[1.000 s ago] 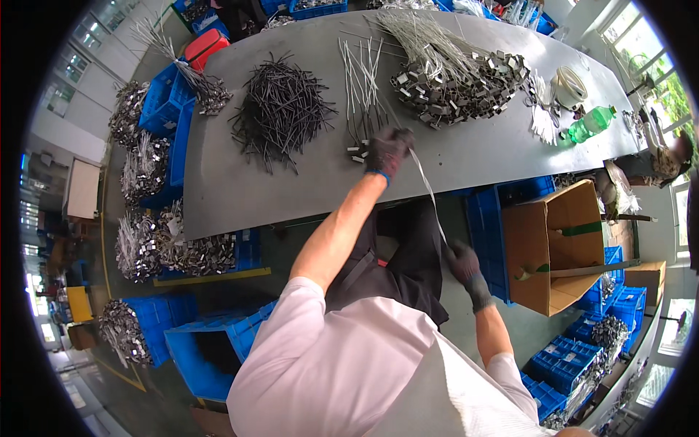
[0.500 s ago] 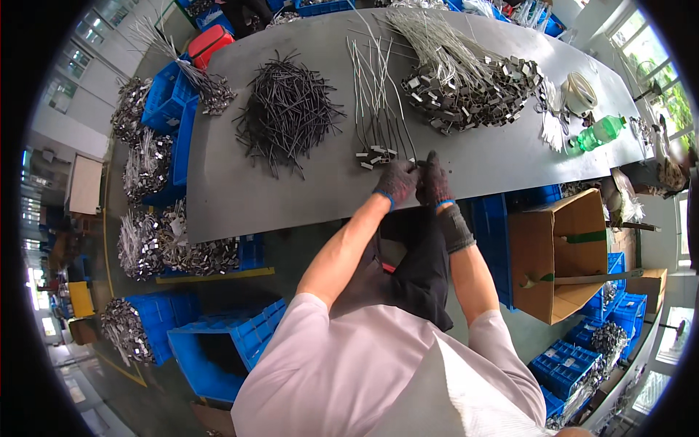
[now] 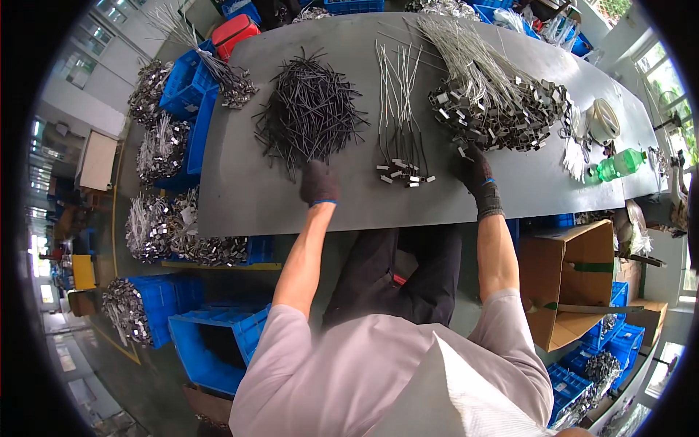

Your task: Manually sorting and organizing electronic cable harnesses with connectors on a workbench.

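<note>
My left hand, in a dark glove, is at the near edge of a heap of thin black tubes. Its fingers look curled in, and what they hold, if anything, is hidden. To the right, my gloved right hand reaches the near left edge of a big pile of white wires with metal-cased ends. Its fingertips blend into the dark ends there, so their grip cannot be made out. Between my hands lies a small row of white wires with black sleeves and metal ends toward me.
A tape roll and a green bottle are at the right of the grey table. Below its edge stand an open cardboard box and a blue crate. More wire bundles fill crates at left.
My hands were together at the near end of the small row. They have parted, the left to the black tubes, the right to the big wire pile. The view has shifted slightly.
</note>
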Demonstrator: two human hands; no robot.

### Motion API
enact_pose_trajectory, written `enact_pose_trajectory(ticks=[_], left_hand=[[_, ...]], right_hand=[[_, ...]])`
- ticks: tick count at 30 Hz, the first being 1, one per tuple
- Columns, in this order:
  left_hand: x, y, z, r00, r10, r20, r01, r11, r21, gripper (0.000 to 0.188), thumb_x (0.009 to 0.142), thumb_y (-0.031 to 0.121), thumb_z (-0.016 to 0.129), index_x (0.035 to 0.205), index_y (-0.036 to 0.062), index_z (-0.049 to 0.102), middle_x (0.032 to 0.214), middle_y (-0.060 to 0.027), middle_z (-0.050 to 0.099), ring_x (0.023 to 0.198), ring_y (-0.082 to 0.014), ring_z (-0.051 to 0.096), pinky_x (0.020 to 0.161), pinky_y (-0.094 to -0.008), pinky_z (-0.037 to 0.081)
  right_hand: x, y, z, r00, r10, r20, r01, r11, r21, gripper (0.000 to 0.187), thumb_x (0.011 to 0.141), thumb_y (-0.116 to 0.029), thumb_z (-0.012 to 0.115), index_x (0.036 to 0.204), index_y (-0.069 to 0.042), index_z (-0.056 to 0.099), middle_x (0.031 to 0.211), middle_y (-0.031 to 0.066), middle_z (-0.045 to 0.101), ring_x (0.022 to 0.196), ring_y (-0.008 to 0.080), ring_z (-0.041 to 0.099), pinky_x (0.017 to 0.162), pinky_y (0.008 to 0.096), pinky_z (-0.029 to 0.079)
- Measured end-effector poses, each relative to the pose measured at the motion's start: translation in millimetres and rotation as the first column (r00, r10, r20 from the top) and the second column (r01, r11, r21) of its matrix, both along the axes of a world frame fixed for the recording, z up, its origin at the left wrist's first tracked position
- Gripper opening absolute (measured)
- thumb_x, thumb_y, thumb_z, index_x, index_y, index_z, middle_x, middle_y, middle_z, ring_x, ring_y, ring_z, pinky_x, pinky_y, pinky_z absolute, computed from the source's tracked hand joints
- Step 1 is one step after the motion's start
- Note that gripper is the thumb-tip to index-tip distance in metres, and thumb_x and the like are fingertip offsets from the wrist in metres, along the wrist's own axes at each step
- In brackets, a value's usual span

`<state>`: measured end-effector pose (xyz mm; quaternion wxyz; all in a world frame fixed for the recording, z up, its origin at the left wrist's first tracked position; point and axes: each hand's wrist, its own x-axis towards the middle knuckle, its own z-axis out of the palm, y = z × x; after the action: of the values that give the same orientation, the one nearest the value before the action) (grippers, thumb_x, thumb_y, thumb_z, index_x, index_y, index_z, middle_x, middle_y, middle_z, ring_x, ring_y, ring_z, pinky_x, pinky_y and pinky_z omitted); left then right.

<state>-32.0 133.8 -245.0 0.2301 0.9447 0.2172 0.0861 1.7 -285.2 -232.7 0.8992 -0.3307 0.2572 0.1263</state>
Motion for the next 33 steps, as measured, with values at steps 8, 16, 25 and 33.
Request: enact_pose_trajectory(ticks=[8,16,25,33], left_hand=[[23,16,-8,0.931,0.059,-0.359,-0.042,0.998,0.055,0.039,0.088,0.039,0.064,0.105,0.0052,0.071,0.115,-0.0206,0.071,0.106,-0.0402,0.069,0.087,-0.0535,0.056],[11,55,-76,0.912,-0.097,-0.398,-0.332,0.393,-0.857,0.022,0.090,0.031,0.072,0.092,0.0089,0.072,0.092,-0.0111,0.075,0.082,-0.0223,0.073,0.058,-0.0354,0.056],[-21,-121,-1,0.987,-0.161,-0.011,-0.061,-0.310,-0.949,0.009,0.093,0.007,0.068,0.102,0.0050,0.067,0.091,-0.0112,0.071,0.076,-0.0217,0.070,0.068,-0.0345,0.061],[-25,-240,96,0.990,0.092,0.107,0.130,-0.300,-0.945,0.006,0.097,0.009,0.063,0.096,0.0039,0.061,0.081,-0.0099,0.070,0.065,-0.0210,0.069,0.061,-0.0372,0.061]], right_hand=[[-60,-15,-10,0.764,0.605,0.223,-0.066,0.418,-0.906,0.038,0.095,-0.010,0.060,0.131,-0.001,0.051,0.095,0.0107,0.066,0.080,0.0185,0.063,0.065,0.0325,0.051],[-339,-35,-63,0.937,0.232,-0.261,-0.173,-0.339,-0.925,0.019,0.097,-0.023,0.053,0.100,-0.007,0.062,0.090,0.0234,0.068,0.085,0.0437,0.065,0.071,0.0495,0.053],[-499,-46,-117,0.798,0.397,-0.454,-0.299,-0.393,-0.869,0.032,0.101,-0.032,0.050,0.101,-0.005,0.068,0.097,0.0243,0.070,0.086,0.0464,0.066,0.070,0.0532,0.052],[-378,-1,-22,0.761,0.414,-0.499,-0.246,-0.527,-0.814,0.033,0.101,-0.033,0.047,0.098,-0.008,0.069,0.091,0.0208,0.072,0.089,0.0417,0.069,0.075,0.0519,0.055]])
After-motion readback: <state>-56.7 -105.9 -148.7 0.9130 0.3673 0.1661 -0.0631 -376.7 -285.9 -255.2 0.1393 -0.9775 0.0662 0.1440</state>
